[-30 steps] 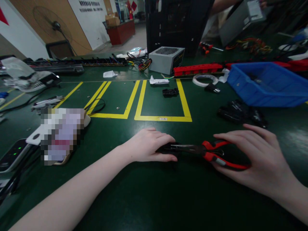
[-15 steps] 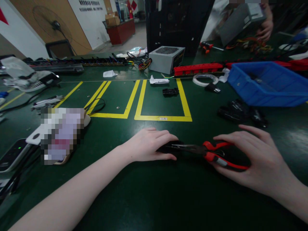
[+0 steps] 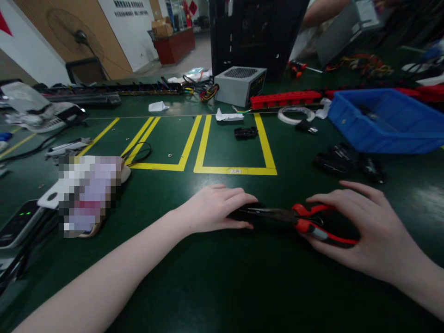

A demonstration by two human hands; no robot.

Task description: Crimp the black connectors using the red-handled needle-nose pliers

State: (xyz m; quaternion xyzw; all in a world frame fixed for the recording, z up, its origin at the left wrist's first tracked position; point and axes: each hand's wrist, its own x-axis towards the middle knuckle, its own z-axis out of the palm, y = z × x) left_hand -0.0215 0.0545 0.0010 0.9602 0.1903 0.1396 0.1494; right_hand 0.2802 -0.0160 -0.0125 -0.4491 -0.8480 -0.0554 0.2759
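Change: over the last second we barely move; our right hand (image 3: 360,226) creeps a little left, and the pliers (image 3: 305,222) go with it.
Meaning: we judge the grip as settled, with the nose kept on the same spot.
Left hand: our left hand (image 3: 215,208) lies palm down, fingers and thumb closed on a small black part (image 3: 247,212) and pressing it to the green table (image 3: 222,286).
Right hand: wrapped around the red handles, fingers over the top.
Pliers: low over the table between our hands, nose reaching the black part at our left fingertips.
Around: loose black pieces (image 3: 347,162) just beyond our right hand, a blue bin (image 3: 347,125) behind them, a black connector (image 3: 245,133) inside the yellow box, and a grey power supply (image 3: 239,85) farther back.
In the way: nothing lies between our hands; a co-worker's arm (image 3: 322,8) works well apart from us.
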